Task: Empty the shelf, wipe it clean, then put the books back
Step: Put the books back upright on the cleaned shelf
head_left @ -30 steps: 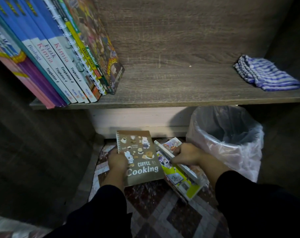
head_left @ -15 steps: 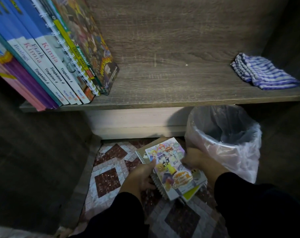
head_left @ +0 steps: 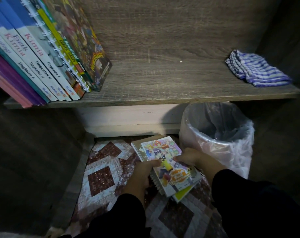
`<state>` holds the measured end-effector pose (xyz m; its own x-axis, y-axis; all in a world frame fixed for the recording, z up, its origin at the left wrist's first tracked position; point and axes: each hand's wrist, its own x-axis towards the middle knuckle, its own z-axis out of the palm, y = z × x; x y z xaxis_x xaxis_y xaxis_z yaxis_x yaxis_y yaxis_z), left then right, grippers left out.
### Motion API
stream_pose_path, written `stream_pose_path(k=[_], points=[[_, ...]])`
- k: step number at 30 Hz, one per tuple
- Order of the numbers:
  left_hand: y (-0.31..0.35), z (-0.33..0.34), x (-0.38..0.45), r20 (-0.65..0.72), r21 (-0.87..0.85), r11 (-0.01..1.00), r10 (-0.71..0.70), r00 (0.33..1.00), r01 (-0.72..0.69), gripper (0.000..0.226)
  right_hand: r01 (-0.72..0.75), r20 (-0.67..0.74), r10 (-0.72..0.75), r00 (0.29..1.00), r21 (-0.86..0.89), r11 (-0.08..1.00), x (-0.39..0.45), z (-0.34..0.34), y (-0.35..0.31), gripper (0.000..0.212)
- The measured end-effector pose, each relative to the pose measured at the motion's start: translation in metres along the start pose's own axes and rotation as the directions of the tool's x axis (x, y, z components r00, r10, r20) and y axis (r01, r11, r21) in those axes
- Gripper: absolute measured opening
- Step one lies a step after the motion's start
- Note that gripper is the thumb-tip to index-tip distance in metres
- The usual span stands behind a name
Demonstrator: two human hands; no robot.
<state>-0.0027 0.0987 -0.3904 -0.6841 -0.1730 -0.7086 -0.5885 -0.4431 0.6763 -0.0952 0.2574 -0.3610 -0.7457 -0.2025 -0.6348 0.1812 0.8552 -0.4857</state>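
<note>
Since a second ago: brown cooking notebook now tucked under cartoon-cover book [head_left: 169, 166], small stack [head_left: 180, 191] squared up.

Head view: left hand [head_left: 142, 176] fingers clamped on stack's left edge, right hand [head_left: 190, 158] fingers curled over right edge, low over patterned floor [head_left: 101, 179] beside lined bin [head_left: 219, 140]. Probably gathered for one lift. Shelf [head_left: 163, 83] half refilled, leaning books [head_left: 42, 66] far left, striped cloth [head_left: 255, 73] far right.

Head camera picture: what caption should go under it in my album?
Both hands, left hand and right hand, hold a small stack of books near the floor, below the shelf.
</note>
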Motion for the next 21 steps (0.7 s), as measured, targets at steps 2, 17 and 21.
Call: stream_pose_path(k=[2, 17, 21], points=[[0.006, 0.004, -0.003, 0.02, -0.03, 0.999, -0.011, 1.0, 0.012, 0.014, 0.009, -0.006, -0.009, 1.0, 0.067, 0.998, -0.001, 0.0, 0.003, 0.044], [0.065, -0.013, -0.023, 0.152, 0.055, 0.921, 0.374, 0.915, -0.385, 0.061, 0.353, -0.204, -0.295, 0.934, 0.666, 0.657, -0.019, 0.001, -0.009, 0.078], [0.062, -0.014, -0.027, 0.202, 0.043, 0.904, 0.409, 0.89, -0.425, 0.054, 0.418, -0.266, -0.326, 0.907, 0.664, 0.62, -0.016, 0.005, 0.002, 0.099]])
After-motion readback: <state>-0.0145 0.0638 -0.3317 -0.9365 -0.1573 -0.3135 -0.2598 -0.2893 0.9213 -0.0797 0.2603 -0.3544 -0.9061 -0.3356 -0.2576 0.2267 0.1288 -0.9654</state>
